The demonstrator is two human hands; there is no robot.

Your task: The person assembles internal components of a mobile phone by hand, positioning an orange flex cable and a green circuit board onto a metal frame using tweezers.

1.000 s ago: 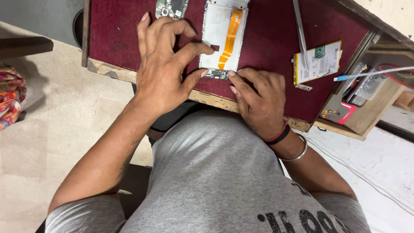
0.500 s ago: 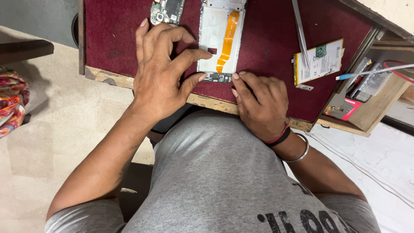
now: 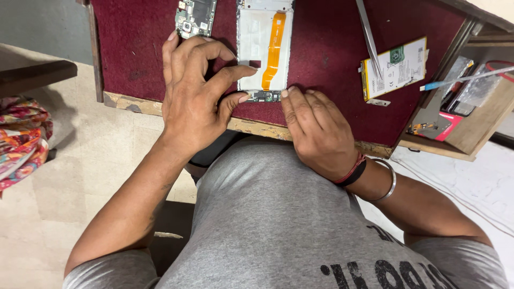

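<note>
The bench is topped with dark red felt, its wooden front edge worn and chipped, and it stands on a pale tiled floor. A bright patterned cloth lies off to one side on the floor.

The opened phone frame, white inside with an orange flex strip, lies flat near the front edge. The left hand pinches its lower left edge between forefinger and thumb, the other fingers curled above. The right hand lies palm down with loosely bent fingers, fingertips touching the frame's bottom edge; it grips nothing.

A small circuit board sits just beyond the left hand. A flat battery lies well to the right, with metal tweezers across its corner. Further right stands a wooden tray of oddments.
</note>
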